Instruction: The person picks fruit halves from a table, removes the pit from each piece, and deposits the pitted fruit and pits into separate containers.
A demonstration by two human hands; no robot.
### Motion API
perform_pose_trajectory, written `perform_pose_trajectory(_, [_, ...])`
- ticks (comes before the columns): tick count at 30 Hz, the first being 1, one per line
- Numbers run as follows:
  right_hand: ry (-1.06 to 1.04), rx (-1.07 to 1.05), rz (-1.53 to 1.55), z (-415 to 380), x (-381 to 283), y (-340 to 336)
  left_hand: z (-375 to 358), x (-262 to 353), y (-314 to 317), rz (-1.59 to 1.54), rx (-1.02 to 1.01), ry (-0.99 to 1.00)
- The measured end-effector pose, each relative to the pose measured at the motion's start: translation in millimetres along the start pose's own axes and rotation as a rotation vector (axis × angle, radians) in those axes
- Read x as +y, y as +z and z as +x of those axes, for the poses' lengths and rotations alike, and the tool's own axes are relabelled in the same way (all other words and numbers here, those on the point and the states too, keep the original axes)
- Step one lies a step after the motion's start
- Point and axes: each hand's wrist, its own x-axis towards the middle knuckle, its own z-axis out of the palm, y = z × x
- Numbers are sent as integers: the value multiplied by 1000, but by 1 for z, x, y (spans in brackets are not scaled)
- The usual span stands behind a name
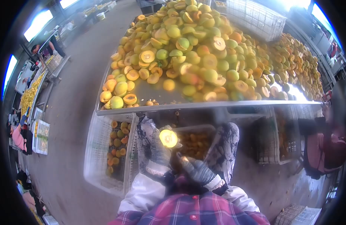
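My left hand (pixel 160 147), in a grey knit glove, is closed around a peach half (pixel 168 138) with its yellow cut face turned up. My right hand (pixel 200 172), also gloved, is lower and a little to the right, apart from the fruit. Its fingers are curled; what they hold, if anything, is too small and blurred to name. Both hands are over my lap, in front of the metal table (pixel 154 109). A large heap of peaches (pixel 173 32), whole and halved, covers much of the tabletop. Several small pits or scraps (pixel 150 102) lie near its front edge.
Below the table's left end stands a white crate (pixel 91 157) with peach halves inside. Between my knees is another container of fruit (pixel 197 144). A white basket (pixel 255 20) sits on the table's far side. A person in pink (pixel 324 153) is close on the right.
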Motion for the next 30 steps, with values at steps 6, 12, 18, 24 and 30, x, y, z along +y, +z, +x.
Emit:
perform_pose_trajectory(6, [-176, 181, -695, 16, 1, -4, 5, -48, -14, 713, 187, 281])
perform_pose_trajectory(12, [127, 284, -220, 33, 63, 27, 15, -68, -14, 173, 594, 404])
perform_pose_trajectory(18, [2, 197, -645, 23, 32, 13, 32, -94, -40, 109, 746, 535])
perform_pose_trajectory(24, [34, 42, -627, 14, -7, -3, 68, -130, -47, -62, 983, 1065])
perform_pose_trajectory(30, [-239, 56, -642, 4, -12, -13, 16, -73, 8, 542, 714, 478])
